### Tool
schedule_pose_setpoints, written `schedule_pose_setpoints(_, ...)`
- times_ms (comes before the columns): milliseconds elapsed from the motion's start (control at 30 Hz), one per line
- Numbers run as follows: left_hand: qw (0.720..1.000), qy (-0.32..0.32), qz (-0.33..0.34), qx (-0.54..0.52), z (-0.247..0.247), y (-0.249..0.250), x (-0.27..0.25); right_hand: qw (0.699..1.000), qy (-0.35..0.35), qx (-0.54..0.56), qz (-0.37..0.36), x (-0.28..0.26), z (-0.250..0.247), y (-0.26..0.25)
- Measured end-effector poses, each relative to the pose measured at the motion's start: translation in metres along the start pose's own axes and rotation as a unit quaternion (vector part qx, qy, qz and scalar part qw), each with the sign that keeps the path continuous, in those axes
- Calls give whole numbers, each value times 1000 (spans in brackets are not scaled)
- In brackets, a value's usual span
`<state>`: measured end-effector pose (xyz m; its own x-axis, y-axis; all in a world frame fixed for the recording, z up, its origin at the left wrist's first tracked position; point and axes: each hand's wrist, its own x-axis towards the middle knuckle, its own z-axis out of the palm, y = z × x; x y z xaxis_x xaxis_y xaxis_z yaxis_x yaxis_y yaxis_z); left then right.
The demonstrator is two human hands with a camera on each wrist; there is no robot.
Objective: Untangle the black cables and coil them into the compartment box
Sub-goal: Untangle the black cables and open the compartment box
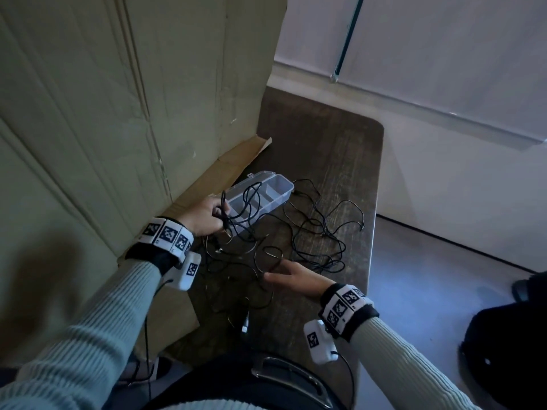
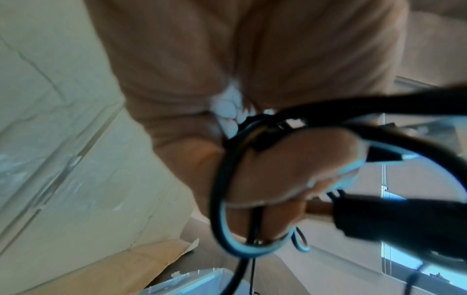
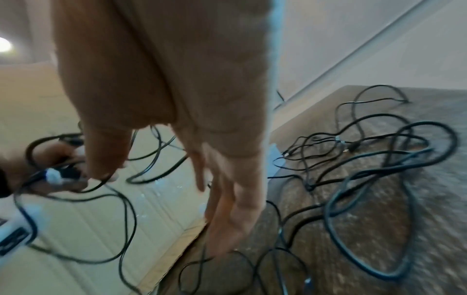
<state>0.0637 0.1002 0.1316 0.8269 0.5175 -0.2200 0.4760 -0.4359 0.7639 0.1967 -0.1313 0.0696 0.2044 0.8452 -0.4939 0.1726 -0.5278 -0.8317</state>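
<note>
Thin black cables [image 1: 318,232] lie in a loose tangle across the dark wooden table [image 1: 331,149]. A clear plastic compartment box [image 1: 260,195] stands open behind the tangle, with cable loops hanging over it. My left hand [image 1: 207,216] is raised beside the box and grips a bunch of black cable; in the left wrist view its fingers [image 2: 290,175] curl round the looped cable [image 2: 222,199]. My right hand [image 1: 291,276] hovers flat over the near part of the tangle with fingers [image 3: 235,215] straight, holding nothing. More cables [image 3: 366,179] spread to its right.
A big sheet of cardboard [image 1: 118,113] stands along the left and its flap lies on the table beside the box. A USB plug [image 1: 245,328] lies near the table's front. The table's right edge drops to the floor, where a dark bag [image 1: 509,344] sits.
</note>
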Motion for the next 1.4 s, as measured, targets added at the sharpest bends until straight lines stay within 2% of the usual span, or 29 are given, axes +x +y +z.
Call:
schedule_pose_setpoints(100, 1000, 13, -3, 4, -4, 6, -7, 994, 46, 92, -39, 14, 10, -20)
schedule_pose_setpoints(167, 1000, 24, -12, 0, -5, 6, -9, 976, 68, 195, -68, 17, 15, -36)
schedule_pose_setpoints(233, 997, 61, -36, -2, -12, -1, -10, 961, 98, 242, -92, 12, 12, -51)
schedule_pose_setpoints(333, 985, 142, -99, 26, -32, -27, -11, 962, 136, 206, -119, -4, -4, -61)
schedule_pose_setpoints(400, 975, 156, -151, 52, -42, -51, -12, 960, 185, 155, -141, -19, -17, -64)
schedule_pose_setpoints(533, 966, 140, -207, 63, -38, -76, -18, 948, 256, 89, -166, -49, -32, -69)
schedule_pose_setpoints(667, 963, 135, -228, 59, -18, -78, -20, 949, 238, 69, -194, -68, -31, -72)
schedule_pose_setpoints(733, 953, 76, -266, 122, -13, -66, -21, 949, 205, 96, -218, -72, -29, -76)
schedule_pose_setpoints(800, 926, -13, -289, 244, -8, -43, -24, 949, 177, 113, -233, -72, -26, -82)
schedule_pose_setpoints(833, 920, -41, -273, 279, -5, -30, -25, 950, 170, 112, -239, -71, -25, -85)
schedule_pose_setpoints(900, 952, -76, -185, 231, 6, -8, -24, 949, 164, 107, -248, -67, -22, -90)
schedule_pose_setpoints(967, 985, -103, -36, 134, 22, 13, -24, 947, 161, 101, -259, -62, -19, -96)
schedule_pose_setpoints(1033, 985, -116, 115, 62, 45, 25, -23, 939, 166, 95, -287, -60, -18, -103)
schedule_pose_setpoints(1067, 980, -112, 159, 34, 58, 30, -23, 930, 182, 95, -305, -62, -19, -107)
schedule_pose_setpoints(1100, 979, -101, 177, 15, 70, 30, -22, 918, 207, 100, -324, -65, -21, -111)
schedule_pose_setpoints(1167, 982, -71, 174, 1, 89, 16, -17, 883, 274, 122, -360, -78, -29, -118)
schedule_pose_setpoints(1267, 989, -13, 142, 42, 94, -24, -7, 826, 362, 147, -406, -105, -50, -121)
schedule_pose_setpoints(1400, 995, 26, 67, 67, 72, -67, -2, 760, 445, 212, -424, -139, -90, -105)
